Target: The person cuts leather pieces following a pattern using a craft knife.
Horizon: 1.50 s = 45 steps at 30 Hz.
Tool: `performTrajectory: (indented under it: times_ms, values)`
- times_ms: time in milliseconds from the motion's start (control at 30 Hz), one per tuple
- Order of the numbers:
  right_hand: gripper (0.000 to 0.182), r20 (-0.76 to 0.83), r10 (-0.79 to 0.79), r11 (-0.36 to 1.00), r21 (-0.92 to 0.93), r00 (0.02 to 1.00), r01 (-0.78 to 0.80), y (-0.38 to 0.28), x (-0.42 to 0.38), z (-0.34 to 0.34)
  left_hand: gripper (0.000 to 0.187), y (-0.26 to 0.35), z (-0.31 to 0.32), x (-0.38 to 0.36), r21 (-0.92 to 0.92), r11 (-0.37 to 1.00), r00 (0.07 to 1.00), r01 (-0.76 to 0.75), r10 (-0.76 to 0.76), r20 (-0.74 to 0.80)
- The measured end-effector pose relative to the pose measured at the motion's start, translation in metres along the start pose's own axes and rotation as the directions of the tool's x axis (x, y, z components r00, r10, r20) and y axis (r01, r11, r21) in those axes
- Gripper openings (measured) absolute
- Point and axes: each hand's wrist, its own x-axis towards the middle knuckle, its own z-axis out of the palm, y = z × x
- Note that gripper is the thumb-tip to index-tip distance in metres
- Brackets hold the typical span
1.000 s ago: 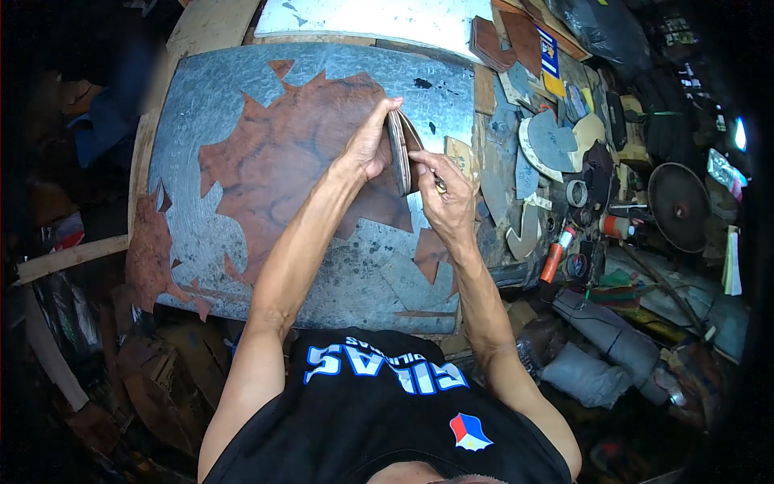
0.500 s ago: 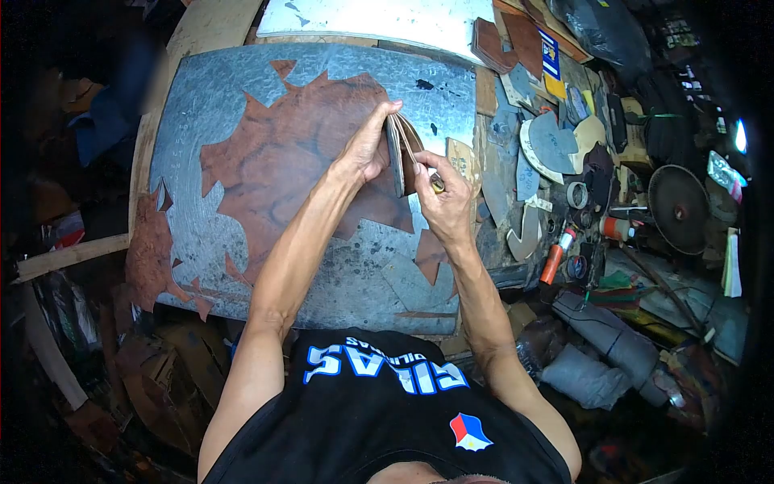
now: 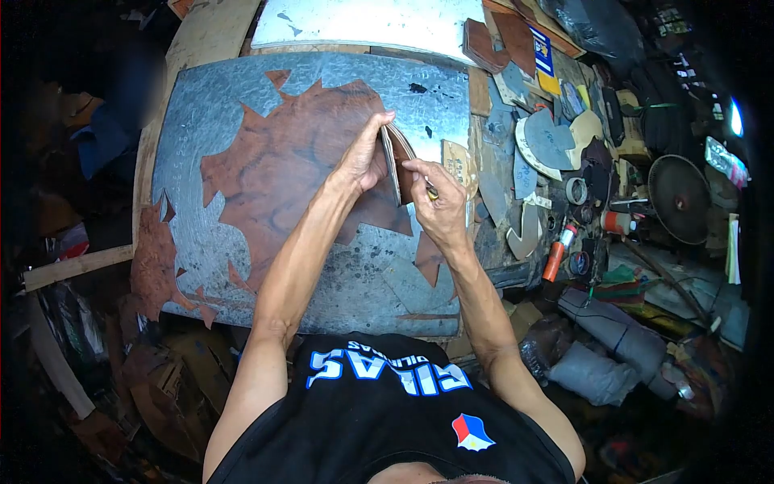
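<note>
My left hand is closed around one side of a stack of cut leather pieces, held on edge above the bench. The pieces are brown with pale edges and fan apart slightly. At the stack's right side, the curled fingers of my right hand touch or nearly touch the outer piece. A small tool with a yellowish end shows in the right palm; most of it is hidden. Beneath both hands a large, ragged-edged brown hide lies on a scratched metal sheet.
Grey and cream flat templates crowd the bench to the right, near a tape roll and an orange bottle. A round fan stands farther right. Brown leather pieces lie at the back beside a white board.
The view has shifted slightly. My right fingertips have moved up along the outer leather piece, and the small tool in that palm shows less. My left hand keeps its hold.
</note>
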Motion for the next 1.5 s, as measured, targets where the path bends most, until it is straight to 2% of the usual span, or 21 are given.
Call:
performTrajectory:
  times_ms: [200,300,500,800,867,1067,1267,1367,1500]
  values:
    - [0.022,0.020,0.046,0.999,0.021,0.999,-0.046,-0.009,0.001,-0.001,0.034,-0.002,0.001,0.001,0.009,1.000,1.000,0.004,-0.004,-0.009]
    - [0.020,0.011,-0.036,0.999,-0.010,0.999,0.036,-0.008,0.001,0.001,0.035,-0.003,-0.002,0.003,0.002,1.000,1.000,0.006,-0.006,-0.007]
    - [0.019,0.020,0.040,0.998,0.046,0.999,-0.041,-0.007,0.000,0.001,0.035,-0.001,-0.004,0.002,0.042,0.999,1.000,0.003,-0.003,-0.008]
    - [0.025,0.019,0.031,0.998,0.051,0.999,-0.032,-0.011,-0.002,0.002,0.035,-0.001,-0.003,0.002,0.035,0.999,1.000,0.008,-0.008,-0.009]
    - [0.029,0.019,0.116,0.991,0.068,0.993,-0.117,-0.017,-0.002,0.002,0.035,0.000,-0.002,0.001,0.034,0.999,1.000,0.007,-0.007,-0.014]
    - [0.032,0.017,0.159,0.985,0.064,0.987,-0.160,-0.010,-0.006,0.002,0.035,-0.001,-0.005,0.002,0.027,1.000,1.000,0.002,-0.002,0.020]
    - [0.030,0.008,-0.027,1.000,0.008,1.000,0.027,-0.008,-0.004,0.002,0.034,-0.002,-0.004,0.003,0.004,1.000,1.000,0.000,0.000,0.006]
    - [0.032,0.014,0.058,0.998,0.022,0.998,-0.059,-0.011,-0.005,0.001,0.034,-0.002,-0.003,0.002,-0.014,1.000,1.000,-0.004,0.004,0.023]
    - [0.034,0.027,0.078,0.997,-0.015,0.997,-0.078,-0.009,-0.006,0.000,0.036,-0.002,-0.005,0.002,0.017,1.000,1.000,0.006,-0.006,0.014]
